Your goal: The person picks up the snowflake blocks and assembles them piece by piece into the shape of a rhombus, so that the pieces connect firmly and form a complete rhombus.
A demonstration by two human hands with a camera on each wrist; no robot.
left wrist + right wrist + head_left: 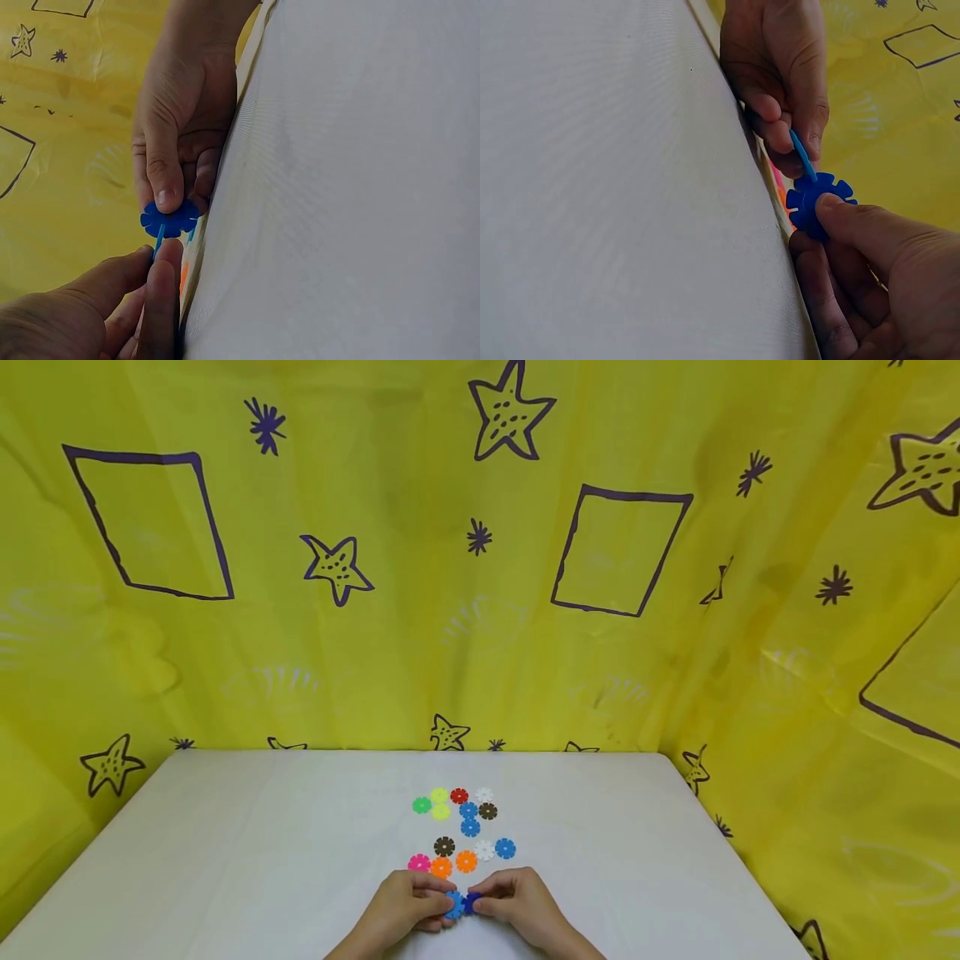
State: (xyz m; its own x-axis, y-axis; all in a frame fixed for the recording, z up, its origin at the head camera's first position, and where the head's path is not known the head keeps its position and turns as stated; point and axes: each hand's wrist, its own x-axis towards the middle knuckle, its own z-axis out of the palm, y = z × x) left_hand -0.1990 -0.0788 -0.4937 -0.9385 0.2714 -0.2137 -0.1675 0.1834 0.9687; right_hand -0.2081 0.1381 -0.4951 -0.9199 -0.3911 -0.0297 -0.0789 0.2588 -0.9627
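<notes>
My left hand (405,906) pinches a light blue notched plastic disc (454,907) between thumb and fingers. A dark blue notched disc (804,204) is held by my right hand (522,906), its thumb lying on the face. The two discs touch at their rims, roughly at right angles. In the right wrist view the light blue disc (802,154) appears edge-on, its end at a notch of the dark blue one. How deep it sits there I cannot tell. Just beyond the left hand lie a pink disc (419,862) and an orange disc (441,867).
More notched discs lie flat on the white table (262,843) past my hands, among them a brown disc (444,846), a blue disc (506,848), a red disc (459,796) and a green disc (422,805). A yellow patterned curtain (405,635) stands behind and beside the table.
</notes>
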